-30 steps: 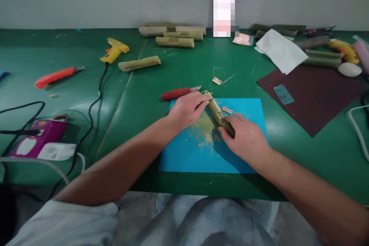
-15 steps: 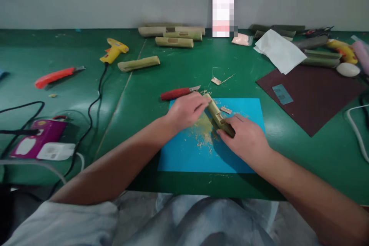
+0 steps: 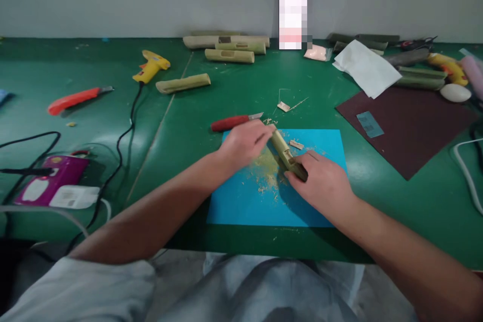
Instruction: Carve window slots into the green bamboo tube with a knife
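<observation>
A short bamboo piece (image 3: pixel 284 150) with a cut notch lies slanted over the blue mat (image 3: pixel 324 201). My left hand (image 3: pixel 243 145) is closed round its far end. My right hand (image 3: pixel 324 183) is closed round its near, darker end. Pale sawdust (image 3: pixel 266 168) is heaped on the mat between my hands. A red-handled knife (image 3: pixel 234 122) lies just beyond my left hand, off the mat's far left corner.
Several bamboo pieces (image 3: pixel 226 46) lie at the back, one (image 3: pixel 183 83) nearer. A yellow glue gun (image 3: pixel 151 66) with black cord and an orange cutter (image 3: pixel 73 100) sit at left. A purple box (image 3: pixel 56 181) is near left. Dark sandpaper sheet (image 3: pixel 407 126) and white paper (image 3: pixel 368 68) lie at right.
Almost nothing differs. Both hands keep their hold on the bamboo piece, which has only shifted slightly.
</observation>
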{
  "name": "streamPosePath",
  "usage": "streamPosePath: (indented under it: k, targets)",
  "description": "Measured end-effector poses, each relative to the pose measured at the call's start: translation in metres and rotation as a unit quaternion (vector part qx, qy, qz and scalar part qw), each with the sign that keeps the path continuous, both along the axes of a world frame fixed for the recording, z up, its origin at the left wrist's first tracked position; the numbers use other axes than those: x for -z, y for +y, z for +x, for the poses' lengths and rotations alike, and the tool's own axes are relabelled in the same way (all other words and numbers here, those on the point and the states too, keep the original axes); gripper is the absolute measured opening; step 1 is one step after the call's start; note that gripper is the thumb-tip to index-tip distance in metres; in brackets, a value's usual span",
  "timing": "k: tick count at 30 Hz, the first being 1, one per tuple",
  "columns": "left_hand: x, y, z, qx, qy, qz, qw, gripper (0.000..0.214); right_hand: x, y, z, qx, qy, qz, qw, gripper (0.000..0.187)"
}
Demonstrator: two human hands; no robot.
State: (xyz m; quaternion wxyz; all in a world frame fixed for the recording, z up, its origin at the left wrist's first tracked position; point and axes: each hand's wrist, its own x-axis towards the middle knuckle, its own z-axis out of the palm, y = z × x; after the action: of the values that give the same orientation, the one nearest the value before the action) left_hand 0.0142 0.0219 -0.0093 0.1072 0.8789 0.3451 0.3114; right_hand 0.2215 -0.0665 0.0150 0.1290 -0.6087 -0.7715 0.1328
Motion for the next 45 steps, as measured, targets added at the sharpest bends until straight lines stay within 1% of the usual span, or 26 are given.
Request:
streamPosePath:
  k: [2, 3, 6, 7, 10, 11, 14, 15, 18, 19, 22, 23, 26, 30, 34, 38, 41, 42, 45]
  targets:
    - [-0.001, -0.002, 0.000, 0.039, 0.032, -0.007, 0.999, 0.025, 0.000, 0.000, 0.000, -0.005, -0.004, 0.001, 1.000, 0.019]
    - [-0.002, -0.003, 0.000, 0.043, 0.038, -0.007, 0.998, 0.025, 0.000, 0.000, 0.000, -0.007, -0.005, 0.002, 1.000, 0.019]
    - [-0.003, -0.005, 0.001, 0.006, 0.006, 0.011, 1.000, 0.025, 0.000, 0.000, 0.000, -0.004, -0.003, 0.006, 1.000, 0.019]
    - [-0.003, -0.006, 0.002, 0.006, 0.004, 0.007, 1.000, 0.025, 0.000, 0.000, 0.000, -0.003, -0.003, 0.007, 1.000, 0.019]
    - [-0.003, -0.008, 0.002, 0.065, 0.045, -0.022, 0.997, 0.026, 0.000, 0.000, 0.001, -0.008, -0.008, 0.007, 1.000, 0.020]
    - [-0.003, -0.008, 0.001, 0.063, 0.048, -0.025, 0.997, 0.026, 0.001, 0.000, 0.001, -0.008, -0.008, 0.007, 1.000, 0.020]
    - [-0.004, -0.005, -0.001, 0.001, 0.012, -0.008, 1.000, 0.025, 0.002, 0.000, 0.001, -0.003, -0.005, 0.011, 1.000, 0.021]
    - [-0.005, -0.005, -0.001, -0.004, 0.009, -0.009, 1.000, 0.025, 0.002, 0.000, 0.001, -0.004, -0.006, 0.012, 1.000, 0.021]
    - [-0.005, -0.005, 0.000, 0.054, 0.047, -0.026, 0.997, 0.026, 0.003, 0.000, 0.000, -0.011, -0.012, 0.015, 1.000, 0.020]
    - [-0.005, -0.006, 0.000, 0.056, 0.049, -0.023, 0.997, 0.026, 0.003, 0.000, 0.000, -0.011, -0.013, 0.016, 1.000, 0.020]
    - [-0.003, -0.005, 0.001, 0.002, 0.013, 0.005, 1.000, 0.025, 0.003, 0.000, 0.000, -0.010, -0.012, 0.026, 1.000, 0.020]
    - [-0.002, -0.005, 0.001, -0.003, 0.011, 0.006, 1.000, 0.025, 0.003, -0.001, 0.000, -0.010, -0.013, 0.029, 0.999, 0.020]
    - [0.000, -0.005, 0.002, 0.036, 0.043, -0.013, 0.998, 0.026, 0.004, -0.001, 0.000, -0.014, -0.016, 0.032, 0.999, 0.020]
    - [-0.002, -0.006, 0.002, 0.006, 0.020, 0.009, 1.000, 0.025, 0.004, -0.001, 0.000, -0.012, -0.010, 0.032, 0.999, 0.019]
    - [-0.004, -0.012, 0.004, 0.053, 0.068, 0.000, 0.996, 0.026, 0.003, -0.001, 0.000, -0.014, -0.019, 0.034, 0.999, 0.018]
    - [-0.005, -0.016, 0.004, 0.022, 0.029, 0.003, 0.999, 0.026, 0.003, -0.001, 0.000, -0.012, -0.019, 0.037, 0.999, 0.019]
    - [-0.004, -0.017, 0.004, 0.057, 0.065, -0.014, 0.996, 0.028, 0.004, -0.001, 0.000, -0.018, -0.016, 0.033, 0.999, 0.018]
    - [-0.004, -0.017, 0.004, 0.058, 0.068, -0.017, 0.996, 0.028, 0.004, -0.001, 0.000, -0.020, -0.014, 0.031, 0.999, 0.018]
    - [-0.004, -0.013, 0.003, 0.005, 0.013, -0.008, 1.000, 0.026, 0.004, -0.001, 0.000, -0.017, -0.015, 0.029, 0.999, 0.019]
